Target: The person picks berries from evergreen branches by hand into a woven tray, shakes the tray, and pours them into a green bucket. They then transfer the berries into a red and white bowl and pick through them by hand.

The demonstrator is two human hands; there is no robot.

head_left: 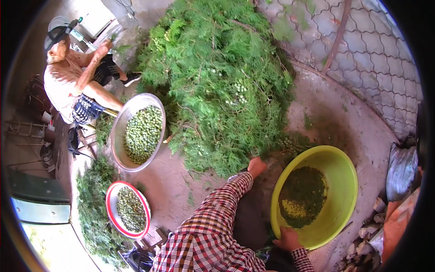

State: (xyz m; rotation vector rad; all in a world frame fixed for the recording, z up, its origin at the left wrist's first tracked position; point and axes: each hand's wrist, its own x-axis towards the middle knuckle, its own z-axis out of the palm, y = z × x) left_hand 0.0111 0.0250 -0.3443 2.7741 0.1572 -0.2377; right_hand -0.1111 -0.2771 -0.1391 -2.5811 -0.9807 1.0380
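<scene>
My left hand (257,167) is closed at the near edge of a big heap of green conifer branches (213,86). What its fingers hold, if anything, is hidden. Close to my body, my right hand (288,239) grips the near left rim of a yellow-green plastic basin (342,195). Dark green leaf scraps (302,195) lie on the basin's bottom. Clusters of pale green cones (238,94) show among the branches. Both my forearms wear checked sleeves.
A metal bowl (121,156) and a red-rimmed bowl (110,213) hold many green cones. At the far left a seated person (68,81) holds a sprig. More branches (93,208) lie left. Paving (376,59) and a plastic sack (401,172) are at right.
</scene>
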